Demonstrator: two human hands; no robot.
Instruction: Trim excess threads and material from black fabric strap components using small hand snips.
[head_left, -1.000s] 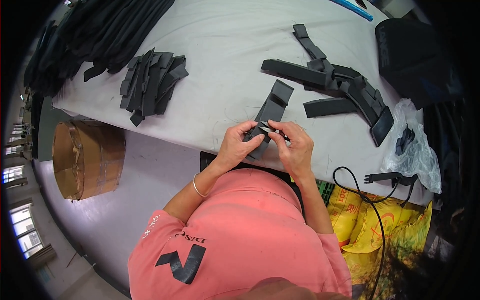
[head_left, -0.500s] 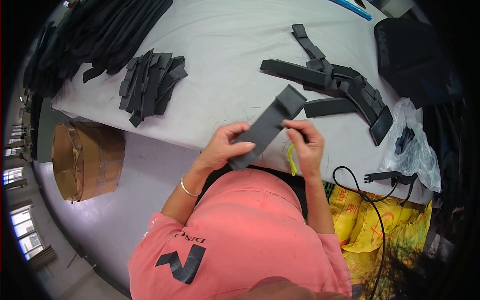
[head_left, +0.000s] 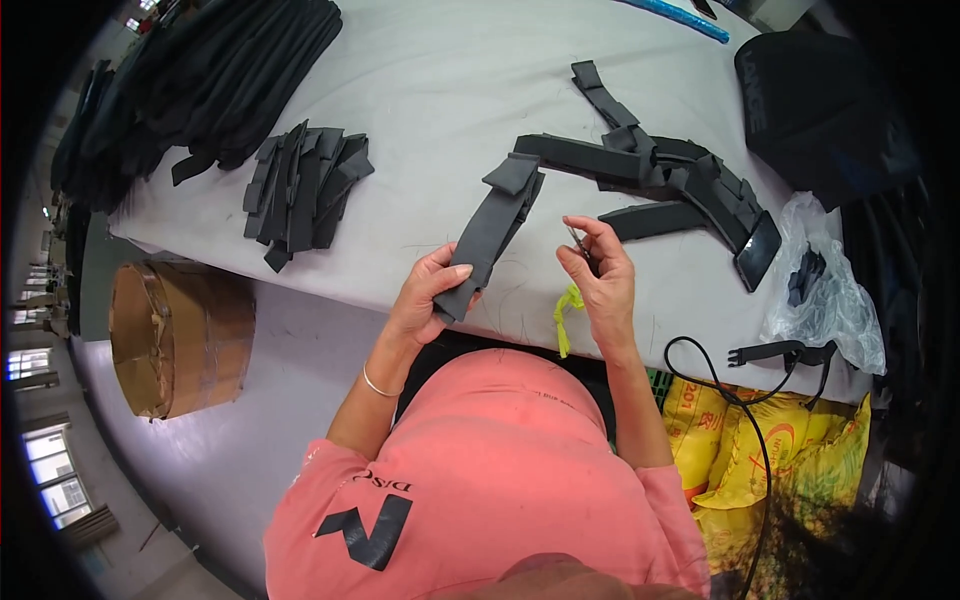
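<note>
Dark grey fabric straps (head_left: 490, 230), at least two layers held together, slant away from me with a folded flap at the far end. My left hand (head_left: 430, 290) grips their near end, thumb on top and fingers beneath. To the right and apart from the straps, my right hand (head_left: 605, 275) is closed round small thread snips (head_left: 582, 243), their thin tip pointing up and most of them hidden by the fingers. A bright yellow-green ribbon (head_left: 566, 315) hangs beside that hand at the table's edge.
A pile of grey straps (head_left: 310, 190) lies left, a loose heap (head_left: 690, 180) right. Black fabric pieces (head_left: 220, 80) are stacked far left. A black bag (head_left: 815, 110), clear plastic bag (head_left: 840, 290) and buckle strap (head_left: 780, 353) lie right. Cardboard carton (head_left: 185, 340) and yellow sacks (head_left: 750, 450) stand below.
The straps have turned more upright and shifted left in my left hand, their layers now showing edge-on. My right hand has come away from them, and the snips' tip shows.
</note>
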